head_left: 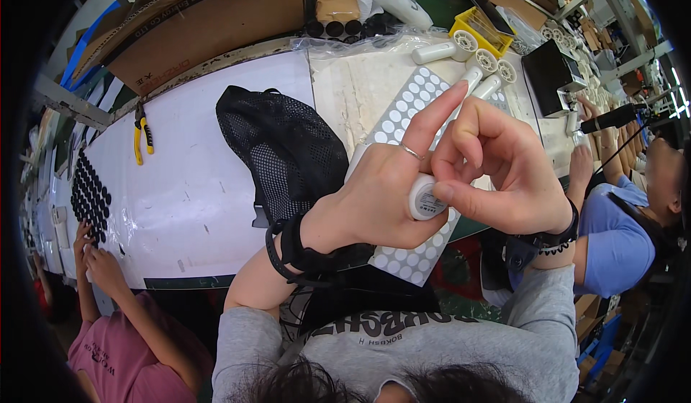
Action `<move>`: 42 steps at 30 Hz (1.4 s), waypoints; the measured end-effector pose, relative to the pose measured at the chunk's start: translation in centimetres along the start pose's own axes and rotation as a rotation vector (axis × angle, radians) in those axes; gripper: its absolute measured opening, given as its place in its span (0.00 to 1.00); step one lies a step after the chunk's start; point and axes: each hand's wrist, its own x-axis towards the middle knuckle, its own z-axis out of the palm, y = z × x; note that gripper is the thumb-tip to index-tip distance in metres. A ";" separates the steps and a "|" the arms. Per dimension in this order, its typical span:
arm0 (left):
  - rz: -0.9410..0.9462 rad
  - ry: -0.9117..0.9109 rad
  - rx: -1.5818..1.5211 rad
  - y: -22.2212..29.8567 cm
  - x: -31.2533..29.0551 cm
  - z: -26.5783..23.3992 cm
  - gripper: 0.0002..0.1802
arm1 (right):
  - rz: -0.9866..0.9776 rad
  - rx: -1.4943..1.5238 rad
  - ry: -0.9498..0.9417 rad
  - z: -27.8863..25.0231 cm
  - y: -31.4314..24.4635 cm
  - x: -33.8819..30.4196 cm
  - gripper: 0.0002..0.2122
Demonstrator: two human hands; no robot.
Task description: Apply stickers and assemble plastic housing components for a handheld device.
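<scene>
A white cylindrical handle [420, 205], with a round printed label on its end, sits in my left hand [374, 194]. The fingers of that hand wrap round it, except the index finger, which is stretched out and wears a ring. My right hand [504, 165] curls over the same end, its thumb pressed on the label; its other fingertips are partly hidden. Under my hands lies a grey sheet of round white stickers [416, 279]. Beyond them, several white handheld fans [484, 61] with spoked round heads rest on the table.
A black mesh bag [288, 144] lies left of my hands. Yellow pliers [144, 140] and rows of black round pieces [90, 194] are farther left, near a co-worker's hands [104, 270]. Behind stand a cardboard box [209, 36] and a yellow basket [479, 37]. Another person [612, 237] sits right.
</scene>
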 end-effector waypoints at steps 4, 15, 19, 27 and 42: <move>0.002 0.002 -0.009 -0.2 0.0 0.1 0.52 | -0.017 -0.001 -0.006 -0.1 0.1 0.0 0.16; -0.017 -0.007 -0.012 -0.1 0.0 0.0 0.53 | -0.030 -0.010 0.008 0.0 0.2 -0.1 0.16; -0.039 -0.010 -0.035 0.1 -0.1 0.0 0.53 | -0.099 -0.072 0.030 0.1 0.6 -0.2 0.16; -0.116 -0.035 -0.061 0.5 -0.2 -0.2 0.54 | -0.075 -0.053 0.039 0.3 0.3 -0.2 0.16; -0.098 0.003 -0.071 0.2 -0.5 0.1 0.52 | -0.285 -0.351 0.101 1.1 0.5 -0.5 0.14</move>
